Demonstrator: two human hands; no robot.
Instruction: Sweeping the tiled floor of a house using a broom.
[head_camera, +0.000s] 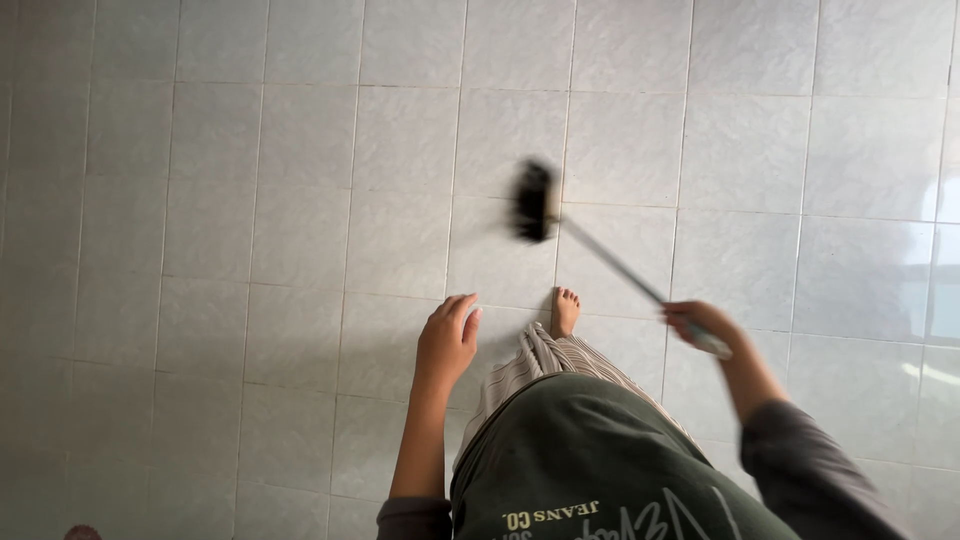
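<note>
My right hand (698, 323) grips the upper end of a thin grey broom handle (612, 262). The handle slants up and left to a dark, motion-blurred broom head (534, 200) over the white tiled floor (300, 200). My left hand (447, 335) hangs free in front of my body, fingers loosely curled, holding nothing. One bare foot (565, 311) shows below the broom head, with striped trousers (545, 360) and a dark green top (590, 460) beneath.
Pale square tiles with thin grout lines fill the whole view. Bright light patches fall on the tiles at the right edge (940, 250). A small reddish object (82, 533) peeks in at the bottom left corner.
</note>
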